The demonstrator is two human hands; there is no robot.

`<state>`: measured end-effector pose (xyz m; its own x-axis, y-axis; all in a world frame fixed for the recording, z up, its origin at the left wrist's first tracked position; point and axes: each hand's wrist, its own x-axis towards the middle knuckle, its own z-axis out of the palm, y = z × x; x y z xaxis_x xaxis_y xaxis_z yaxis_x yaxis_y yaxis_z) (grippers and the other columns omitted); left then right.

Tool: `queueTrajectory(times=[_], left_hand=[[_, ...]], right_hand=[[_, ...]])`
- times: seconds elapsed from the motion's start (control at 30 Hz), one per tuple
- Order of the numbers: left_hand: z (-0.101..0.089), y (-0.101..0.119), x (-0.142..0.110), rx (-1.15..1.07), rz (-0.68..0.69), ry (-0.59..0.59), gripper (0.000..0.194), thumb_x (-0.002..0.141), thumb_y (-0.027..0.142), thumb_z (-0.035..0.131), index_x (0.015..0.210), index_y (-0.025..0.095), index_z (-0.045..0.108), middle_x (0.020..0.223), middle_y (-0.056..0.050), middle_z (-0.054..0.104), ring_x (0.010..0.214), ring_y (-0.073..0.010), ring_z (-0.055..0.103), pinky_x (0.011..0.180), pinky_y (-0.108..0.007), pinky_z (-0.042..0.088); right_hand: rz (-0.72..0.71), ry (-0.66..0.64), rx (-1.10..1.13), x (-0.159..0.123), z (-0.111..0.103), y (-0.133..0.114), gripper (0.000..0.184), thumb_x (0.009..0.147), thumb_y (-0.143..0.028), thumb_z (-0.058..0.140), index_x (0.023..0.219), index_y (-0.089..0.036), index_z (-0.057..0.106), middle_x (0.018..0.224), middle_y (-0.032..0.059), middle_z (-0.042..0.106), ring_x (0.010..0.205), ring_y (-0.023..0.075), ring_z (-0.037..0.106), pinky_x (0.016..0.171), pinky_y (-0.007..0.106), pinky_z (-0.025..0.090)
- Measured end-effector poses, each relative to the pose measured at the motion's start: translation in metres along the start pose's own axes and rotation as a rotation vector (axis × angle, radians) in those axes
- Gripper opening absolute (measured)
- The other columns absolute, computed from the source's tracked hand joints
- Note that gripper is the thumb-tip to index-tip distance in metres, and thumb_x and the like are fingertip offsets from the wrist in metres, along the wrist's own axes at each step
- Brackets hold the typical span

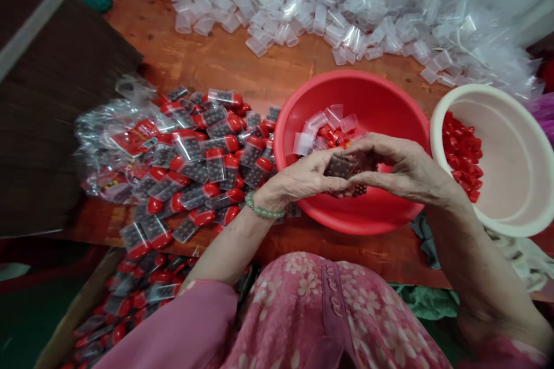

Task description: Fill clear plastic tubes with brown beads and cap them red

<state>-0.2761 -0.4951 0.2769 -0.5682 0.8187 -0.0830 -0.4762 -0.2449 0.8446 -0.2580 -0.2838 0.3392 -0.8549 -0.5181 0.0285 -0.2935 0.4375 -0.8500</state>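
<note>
I see 1 dark brown, rectangular studded piece [340,166] over a wide, round red plastic basin [392,106] — a slip is my worry.
From my remote seat, I judge that a loosened thumb could drop the piece among the clear, tube-like plastic sleeves [334,117] in the basin, and a hard squeeze might mar it; my left hand [300,176] pinches it between thumb and fingers, my right hand [402,168] curves around the other end — I cannot tell whether that hand grips — and the face I see looks dull, with small round bumps.

Left hand [303,177], right hand [404,170] close together, fingers curled; 2 forearms [480,262] extended forward.
</note>
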Motion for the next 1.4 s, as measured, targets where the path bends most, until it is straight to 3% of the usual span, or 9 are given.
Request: queueTrajectory(times=[0.13, 0.23, 0.37, 0.47, 0.6, 0.8, 0.97, 1.13, 1.4], left_hand=[[-0.001, -0.002, 0.0, -0.101, -0.003, 0.067, 0.05, 0.072, 0.027, 0.088, 0.112, 0.016, 0.06, 0.087, -0.003, 0.072, 0.075, -0.0131, 0.069, 0.066, -0.023, 0.053], [-0.001, -0.001, -0.002, -0.081, 0.005, 0.085, 0.044, 0.073, 0.035, 0.09, 0.102, 0.014, 0.064, 0.083, -0.004, 0.072, 0.074, -0.0128, 0.068, 0.067, -0.023, 0.054], [-0.001, 0.003, -0.005, 0.049, 0.039, 0.058, 0.039, 0.073, 0.043, 0.09, 0.081, 0.011, 0.069, 0.075, -0.003, 0.069, 0.067, -0.0098, 0.062, 0.067, -0.022, 0.052], [-0.001, 0.003, -0.006, -0.019, 0.038, 0.076, 0.04, 0.07, 0.043, 0.092, 0.086, 0.012, 0.071, 0.075, -0.003, 0.07, 0.068, -0.0108, 0.065, 0.067, -0.022, 0.054], [0.0, 0.0, -0.004, -0.165, 0.061, 0.111, 0.041, 0.072, 0.037, 0.092, 0.099, 0.013, 0.073, 0.088, -0.005, 0.075, 0.075, -0.0116, 0.071, 0.071, -0.021, 0.059], [-0.003, 0.005, -0.007, -0.205, 0.06, 0.049, 0.04, 0.074, 0.021, 0.087, 0.109, 0.011, 0.071, 0.093, -0.009, 0.077, 0.08, -0.0144, 0.075, 0.076, -0.021, 0.06], [-0.001, 0.007, -0.008, -0.208, 0.029, 0.058, 0.053, 0.065, 0.006, 0.079, 0.117, 0.011, 0.068, 0.087, -0.005, 0.075, 0.078, -0.0124, 0.073, 0.077, -0.021, 0.057], [0.0, 0.005, -0.004, -0.167, 0.044, 0.038, 0.057, 0.062, 0.005, 0.078, 0.118, 0.014, 0.068, 0.091, -0.003, 0.074, 0.076, -0.01, 0.069, 0.076, -0.022, 0.056], [-0.005, 0.006, -0.004, -0.138, 0.052, 0.021, 0.053, 0.067, 0.011, 0.078, 0.118, 0.014, 0.069, 0.098, -0.009, 0.078, 0.078, -0.0142, 0.074, 0.072, -0.022, 0.058]], right_hand=[[-0.045, 0.036, -0.067, 0.006, 0.0, 0.011, 0.043, 0.089, -0.044, 0.078, 0.128, -0.026, 0.072, 0.101, 0.0048, 0.069, 0.083, 0.0167, 0.065, 0.083, 0.035, 0.058], [-0.129, 0.092, -0.149, 0.007, 0.005, 0.019, 0.056, 0.086, -0.051, 0.08, 0.137, -0.032, 0.069, 0.121, 0.0093, 0.065, 0.112, 0.0243, 0.065, 0.103, 0.046, 0.055], [-0.184, 0.024, -0.119, 0.003, 0.019, 0.022, 0.063, 0.086, -0.05, 0.08, 0.145, -0.039, 0.062, 0.149, 0.0095, 0.056, 0.139, 0.0288, 0.054, 0.115, 0.052, 0.048], [-0.181, 0.097, -0.036, 0.0, 0.028, 0.023, 0.057, 0.088, -0.041, 0.08, 0.142, -0.042, 0.064, 0.152, 0.0068, 0.057, 0.138, 0.0263, 0.057, 0.115, 0.049, 0.05], [-0.149, 0.301, 0.05, 0.002, 0.036, 0.025, 0.041, 0.088, -0.032, 0.081, 0.127, -0.04, 0.075, 0.135, 0.0041, 0.071, 0.124, 0.0223, 0.068, 0.11, 0.044, 0.054], [-0.056, 0.319, 0.282, 0.011, 0.042, 0.026, 0.025, 0.083, -0.036, 0.084, 0.107, -0.03, 0.083, 0.114, 0.0034, 0.079, 0.108, 0.0199, 0.073, 0.103, 0.038, 0.058], [0.042, 0.374, 0.397, 0.006, 0.044, 0.032, 0.039, 0.074, -0.036, 0.091, 0.111, -0.029, 0.079, 0.103, 0.0016, 0.08, 0.086, 0.0158, 0.073, 0.077, 0.029, 0.061], [-0.05, 0.324, 0.172, 0.001, 0.042, 0.036, 0.039, 0.079, -0.041, 0.087, 0.115, -0.028, 0.078, 0.118, 0.0058, 0.078, 0.111, 0.0225, 0.072, 0.104, 0.043, 0.055], [-0.15, 0.308, -0.011, 0.001, 0.041, 0.028, 0.034, 0.092, -0.038, 0.073, 0.125, -0.028, 0.076, 0.13, 0.0088, 0.074, 0.121, 0.0244, 0.069, 0.109, 0.046, 0.053]])
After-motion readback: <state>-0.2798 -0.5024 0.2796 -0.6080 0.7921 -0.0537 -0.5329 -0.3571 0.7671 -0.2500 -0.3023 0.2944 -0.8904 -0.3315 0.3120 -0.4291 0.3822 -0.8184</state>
